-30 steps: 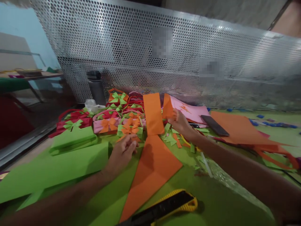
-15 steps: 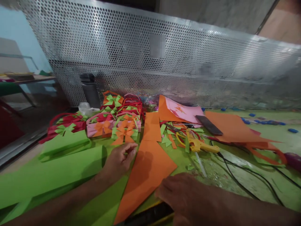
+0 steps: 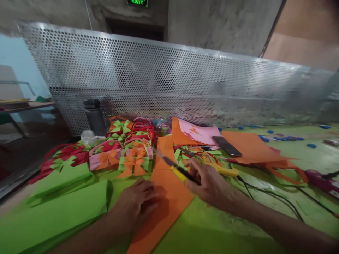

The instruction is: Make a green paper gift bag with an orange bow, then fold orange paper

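Observation:
My right hand (image 3: 208, 181) is closed round a black and yellow utility knife (image 3: 181, 171), held over the orange sheet with its tip pointing up and left. Beneath lies the orange paper (image 3: 173, 192), with a crease across it and a narrower strip at the far end. My left hand (image 3: 137, 203) rests on the left edge of this sheet, fingers bent a little and apart, holding nothing. Left of that hand are a rolled or folded green sheet (image 3: 66, 208) and a folded green piece (image 3: 63, 181).
Small paper bags with bows (image 3: 134, 162) stand behind my left hand. A yellow glue gun (image 3: 225, 171) with a cord, a dark phone (image 3: 226, 146), paper scraps and pink sheets (image 3: 201, 130) lie to the right. A dark bottle (image 3: 95, 118) stands before a perforated metal panel (image 3: 159, 77).
My right hand has risen from the near side of the table, now with the utility knife in it. My left hand has come nearer and flattened onto the orange sheet. The view has tipped upward.

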Action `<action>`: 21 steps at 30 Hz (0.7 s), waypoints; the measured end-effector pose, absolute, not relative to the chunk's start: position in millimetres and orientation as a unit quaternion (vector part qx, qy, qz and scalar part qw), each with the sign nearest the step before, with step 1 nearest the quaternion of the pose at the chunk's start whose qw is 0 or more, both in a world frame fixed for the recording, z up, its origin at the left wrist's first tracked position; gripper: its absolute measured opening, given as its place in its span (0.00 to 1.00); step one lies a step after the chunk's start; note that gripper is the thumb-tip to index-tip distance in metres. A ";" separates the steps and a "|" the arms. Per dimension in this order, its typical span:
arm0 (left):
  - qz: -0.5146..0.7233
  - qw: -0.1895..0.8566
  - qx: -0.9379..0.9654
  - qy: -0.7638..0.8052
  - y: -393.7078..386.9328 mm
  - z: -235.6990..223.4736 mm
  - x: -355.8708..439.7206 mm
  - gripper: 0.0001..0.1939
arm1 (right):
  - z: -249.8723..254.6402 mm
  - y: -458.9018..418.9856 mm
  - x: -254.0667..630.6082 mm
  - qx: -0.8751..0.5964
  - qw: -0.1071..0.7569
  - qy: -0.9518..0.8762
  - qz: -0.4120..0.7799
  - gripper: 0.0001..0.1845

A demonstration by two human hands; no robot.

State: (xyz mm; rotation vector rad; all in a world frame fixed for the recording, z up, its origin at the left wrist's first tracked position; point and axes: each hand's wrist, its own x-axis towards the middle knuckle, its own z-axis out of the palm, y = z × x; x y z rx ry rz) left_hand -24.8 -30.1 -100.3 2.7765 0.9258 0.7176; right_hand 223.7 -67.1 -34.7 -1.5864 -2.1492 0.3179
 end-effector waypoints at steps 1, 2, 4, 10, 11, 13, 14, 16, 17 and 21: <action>0.232 0.063 0.920 0.310 -30.8 -99.8 -24.4 0.10 | -37.7 -58.2 226.3 -0.614 0.191 -0.765 0.040 0.18; 0.230 0.059 0.922 0.306 -31.4 -99.4 -24.1 0.10 | -41.4 -49.3 228.6 -0.642 0.156 -0.750 -0.022 0.17; 0.231 0.054 0.921 0.310 -32.2 -99.1 -23.9 0.09 | -50.1 -33.4 231.8 -0.666 0.140 -0.731 -0.056 0.17; 0.236 0.054 0.922 0.301 -30.6 -102.7 -25.7 0.09 | -69.0 -17.3 228.0 -0.680 0.098 -0.723 -0.073 0.15; 0.238 0.054 0.922 0.300 -30.5 -103.3 -26.1 0.08 | -69.0 -18.9 226.6 -0.675 0.097 -0.728 -0.074 0.14; 0.244 0.053 0.920 0.303 -30.6 -103.9 -26.6 0.08 | -67.4 -23.7 224.4 -0.658 0.098 -0.744 -0.066 0.13; 0.247 0.053 0.919 0.304 -30.9 -103.8 -26.6 0.08 | -66.5 -26.4 223.6 -0.648 0.099 -0.753 -0.056 0.12; 0.251 0.051 0.917 0.306 -31.5 -103.2 -26.4 0.08 | -66.0 -31.6 222.6 -0.633 0.100 -0.767 -0.026 0.10; 0.251 0.052 0.917 0.306 -31.8 -102.8 -26.3 0.08 | -66.8 -34.1 222.3 -0.628 0.100 -0.772 -0.009 0.09; 0.235 0.069 0.918 0.311 -32.6 -102.3 -25.6 0.09 | -72.5 -41.8 221.7 -0.619 0.101 -0.778 0.051 0.09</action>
